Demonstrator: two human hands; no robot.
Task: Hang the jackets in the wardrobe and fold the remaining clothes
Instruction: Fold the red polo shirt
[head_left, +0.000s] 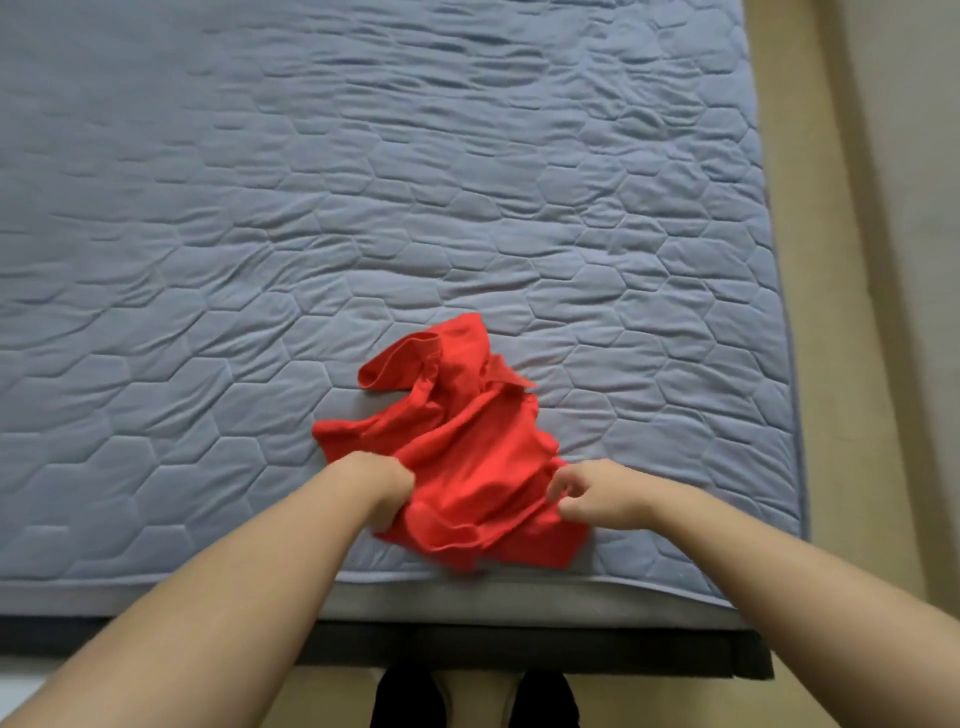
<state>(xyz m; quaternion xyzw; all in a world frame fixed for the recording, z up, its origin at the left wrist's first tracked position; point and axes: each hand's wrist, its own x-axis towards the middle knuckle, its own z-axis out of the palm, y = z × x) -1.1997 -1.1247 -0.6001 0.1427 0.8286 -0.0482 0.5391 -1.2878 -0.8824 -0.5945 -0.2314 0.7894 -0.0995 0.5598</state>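
Head view: my left hand (382, 480) and right hand (592, 493) both pinch the crumpled red shirt (462, 441) on the bed (363, 208). Pulling unevenly could twist it worse.

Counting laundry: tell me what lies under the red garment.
The red garment lies on the grey mattress, gripped by the left hand and right hand. Anything beneath its folds is hidden.

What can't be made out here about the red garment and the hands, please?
Red garment: crumpled in the head view, so its type is unclear.
Left hand: fingertips buried in the cloth it grips.
Right hand: slightly blurred where it pinches the cloth.
Shoes: cut off by the bottom edge.
Bed: far end cut off by the top edge.
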